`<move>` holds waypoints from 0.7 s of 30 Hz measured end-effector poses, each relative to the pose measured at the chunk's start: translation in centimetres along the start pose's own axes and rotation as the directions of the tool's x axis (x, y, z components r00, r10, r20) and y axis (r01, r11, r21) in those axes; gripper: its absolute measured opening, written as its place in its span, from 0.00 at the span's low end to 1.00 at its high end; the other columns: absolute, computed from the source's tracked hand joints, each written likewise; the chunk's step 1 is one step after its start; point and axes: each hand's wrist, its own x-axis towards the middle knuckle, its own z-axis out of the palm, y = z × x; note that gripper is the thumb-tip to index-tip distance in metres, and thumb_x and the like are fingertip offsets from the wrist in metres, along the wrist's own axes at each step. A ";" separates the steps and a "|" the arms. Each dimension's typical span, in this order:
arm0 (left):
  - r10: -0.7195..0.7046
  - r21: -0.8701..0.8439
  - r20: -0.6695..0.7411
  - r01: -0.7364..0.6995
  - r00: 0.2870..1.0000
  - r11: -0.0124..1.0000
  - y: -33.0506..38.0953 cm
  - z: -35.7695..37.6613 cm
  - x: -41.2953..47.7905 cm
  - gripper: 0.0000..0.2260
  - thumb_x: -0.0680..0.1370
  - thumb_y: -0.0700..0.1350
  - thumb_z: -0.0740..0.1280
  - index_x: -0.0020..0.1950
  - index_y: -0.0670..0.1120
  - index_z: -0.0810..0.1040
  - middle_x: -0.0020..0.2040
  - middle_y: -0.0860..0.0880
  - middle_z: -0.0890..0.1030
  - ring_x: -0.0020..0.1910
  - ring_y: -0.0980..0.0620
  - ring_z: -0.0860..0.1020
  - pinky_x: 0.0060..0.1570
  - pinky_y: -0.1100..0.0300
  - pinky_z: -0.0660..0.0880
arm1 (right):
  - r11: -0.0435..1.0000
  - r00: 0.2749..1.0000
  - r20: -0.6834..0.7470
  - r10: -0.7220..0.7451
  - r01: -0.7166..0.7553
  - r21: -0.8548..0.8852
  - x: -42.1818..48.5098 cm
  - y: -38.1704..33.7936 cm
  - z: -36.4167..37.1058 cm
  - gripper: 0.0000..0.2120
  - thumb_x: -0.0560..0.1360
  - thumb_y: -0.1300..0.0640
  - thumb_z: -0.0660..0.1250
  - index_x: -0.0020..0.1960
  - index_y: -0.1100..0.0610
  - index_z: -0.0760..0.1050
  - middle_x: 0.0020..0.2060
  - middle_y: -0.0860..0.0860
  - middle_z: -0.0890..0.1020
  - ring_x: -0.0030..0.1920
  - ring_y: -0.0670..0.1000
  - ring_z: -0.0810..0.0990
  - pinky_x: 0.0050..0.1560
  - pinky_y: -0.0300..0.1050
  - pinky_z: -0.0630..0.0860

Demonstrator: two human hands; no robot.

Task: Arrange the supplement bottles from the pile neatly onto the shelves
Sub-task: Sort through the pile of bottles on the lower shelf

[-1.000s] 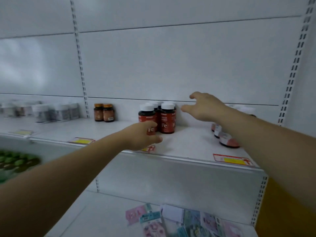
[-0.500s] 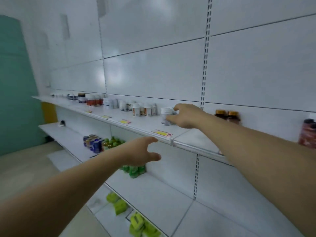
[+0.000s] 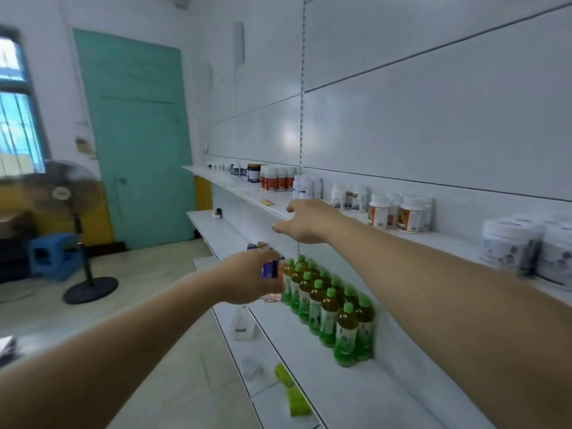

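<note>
Inspection, near to far, all positions referred to the upper shelf.

- **Near end:** blurred white tubs stand on it.
- **Left hand:** it hangs below the upper shelf, in front of blue cans and green-capped drinks on the shelf beneath. The fingers are loosely curled and, so far as the blur allows, grasp nothing.
- **Right hand:** it is at the upper shelf's front edge, fingers spread, released. Half a second ago it was on a white-capped bottle; now it touches none.
- **Supplement bottles:** they stand in grouped rows along the back of the upper shelf, out to its far end.

The view has swung left along the shelf. Judgement: one placement looks complete. The pile is out of view, so the next bottle must be fetched.
</note>
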 end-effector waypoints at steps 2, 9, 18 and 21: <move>-0.054 0.011 -0.004 0.054 0.999 0.998 -2.8 -0.9 3.2 0.29 0.76 0.57 0.66 0.74 0.54 0.62 0.72 0.50 0.68 0.66 0.49 0.70 0.63 0.57 0.66 | 0.999 0.999 0.013 -0.030 0.029 0.024 4.5 -0.4 1.3 0.33 0.76 0.37 0.60 0.75 0.54 0.61 0.72 0.54 0.68 0.68 0.57 0.69 0.62 0.51 0.68; -0.166 -0.019 -0.032 0.165 0.986 0.986 -13.0 -2.3 12.8 0.30 0.76 0.58 0.66 0.75 0.54 0.60 0.73 0.51 0.66 0.68 0.49 0.69 0.65 0.56 0.66 | 0.994 0.993 0.081 -0.089 0.083 0.076 19.1 -3.2 7.0 0.33 0.75 0.35 0.60 0.73 0.53 0.64 0.71 0.54 0.68 0.67 0.56 0.69 0.62 0.51 0.70; -0.139 -0.023 -0.009 0.139 0.990 0.990 -29.7 -2.4 27.7 0.30 0.76 0.57 0.65 0.75 0.53 0.60 0.74 0.51 0.65 0.68 0.49 0.69 0.65 0.56 0.65 | 0.997 0.992 0.126 -0.030 0.021 0.075 39.2 -6.7 16.4 0.32 0.76 0.37 0.59 0.74 0.54 0.63 0.71 0.55 0.68 0.68 0.57 0.69 0.63 0.51 0.68; -0.137 -0.062 0.043 0.140 0.990 0.988 -35.7 -2.6 32.5 0.29 0.77 0.56 0.65 0.75 0.52 0.59 0.75 0.51 0.64 0.69 0.49 0.68 0.68 0.55 0.65 | 0.993 0.991 0.131 0.021 -0.037 0.115 45.9 -8.3 19.7 0.32 0.75 0.36 0.60 0.73 0.52 0.64 0.70 0.54 0.69 0.66 0.57 0.71 0.61 0.51 0.70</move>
